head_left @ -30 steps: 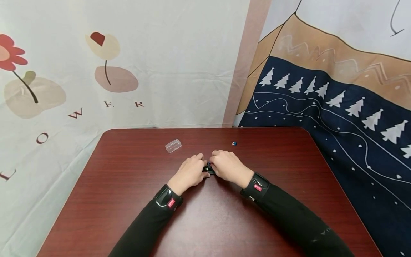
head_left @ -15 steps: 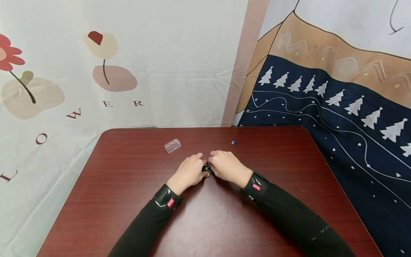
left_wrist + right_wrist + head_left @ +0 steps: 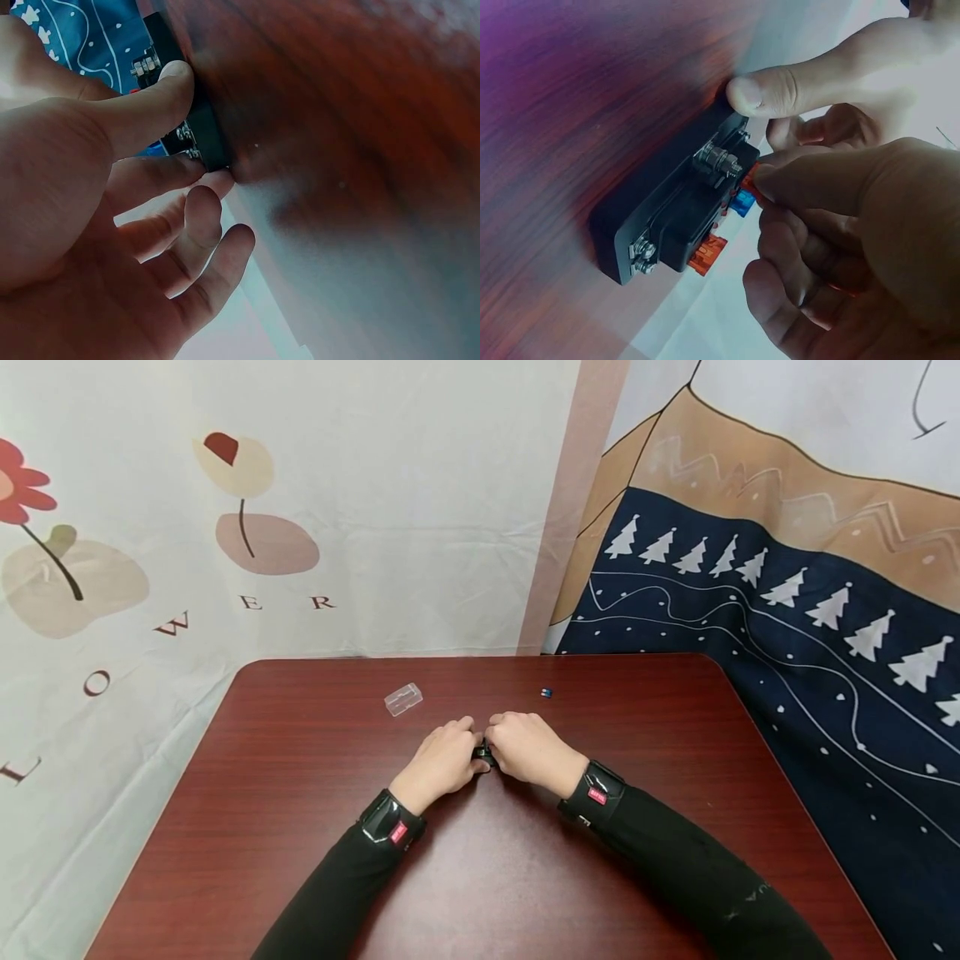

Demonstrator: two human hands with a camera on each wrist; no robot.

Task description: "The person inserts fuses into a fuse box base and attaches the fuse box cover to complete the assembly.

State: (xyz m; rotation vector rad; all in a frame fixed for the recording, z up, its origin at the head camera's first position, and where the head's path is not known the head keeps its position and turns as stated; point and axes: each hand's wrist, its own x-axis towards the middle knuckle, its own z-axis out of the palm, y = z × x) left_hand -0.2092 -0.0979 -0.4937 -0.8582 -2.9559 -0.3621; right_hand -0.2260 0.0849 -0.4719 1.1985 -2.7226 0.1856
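Observation:
A black fuse block (image 3: 667,199) with metal terminal studs sits on the table between both hands. My left hand (image 3: 441,760) grips one end of it, thumb (image 3: 161,101) along its base and fingers at the far side. From the other side, my right hand (image 3: 528,747) pinches an orange blade fuse (image 3: 748,181) at the block's top with thumb and forefinger. Whether that fuse is fully seated is hidden by the fingers. Beside it a blue blade fuse (image 3: 743,203) stands in the block, and another orange blade fuse (image 3: 707,255) stands near the other end.
A clear plastic cover (image 3: 403,700) lies behind my left hand, toward the back edge. Small blue pieces (image 3: 547,692), perhaps fuses, lie at the back right. The brown table (image 3: 480,877) ends at a fabric-covered wall.
The right hand has shifted very slightly left over the fuse block, hiding the coloured parts seen there a second ago. The left hand keeps its grip; the cover stays put.

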